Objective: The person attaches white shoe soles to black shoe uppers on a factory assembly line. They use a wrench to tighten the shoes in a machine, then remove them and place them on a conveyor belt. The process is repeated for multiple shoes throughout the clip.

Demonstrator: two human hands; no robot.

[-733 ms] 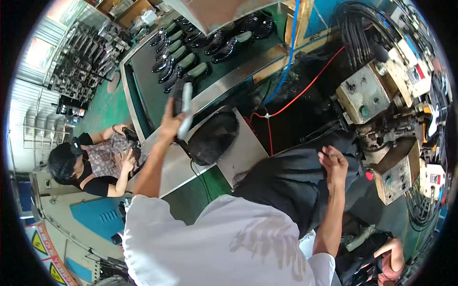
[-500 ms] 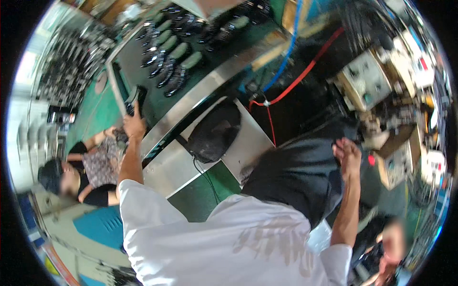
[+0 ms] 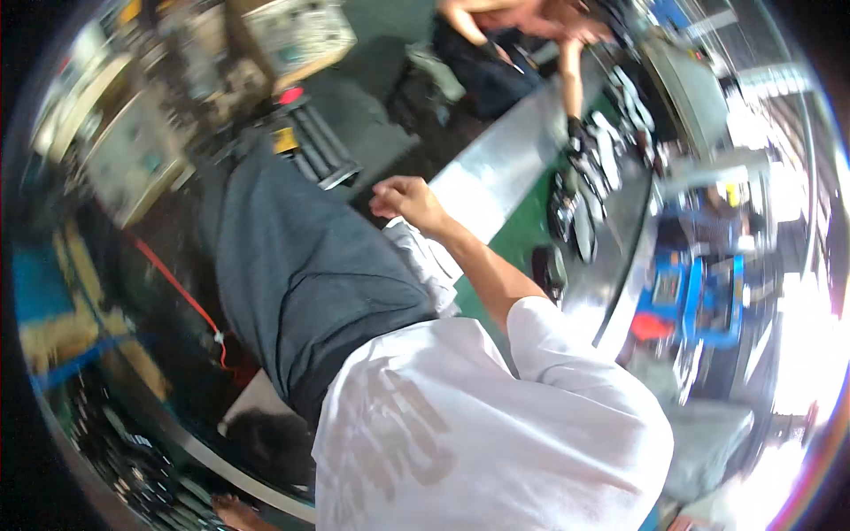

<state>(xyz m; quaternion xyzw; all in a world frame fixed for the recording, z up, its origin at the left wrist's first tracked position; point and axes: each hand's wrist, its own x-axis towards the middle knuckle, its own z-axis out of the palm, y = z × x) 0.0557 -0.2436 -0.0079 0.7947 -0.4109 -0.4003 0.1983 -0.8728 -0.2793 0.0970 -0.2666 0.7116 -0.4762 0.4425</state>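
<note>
1 fist, 1 co-worker, 1 red cable.

- Your right hand is raised in front of you, above your trousers.
- A metal bench runs to its right.
- Another person sits beyond the bench.

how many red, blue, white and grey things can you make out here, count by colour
red cable: 1
blue crates: 2
white shirt: 1
grey trouser leg: 1
total: 5
The dark parts on the green belt are too blurred to count.
</note>
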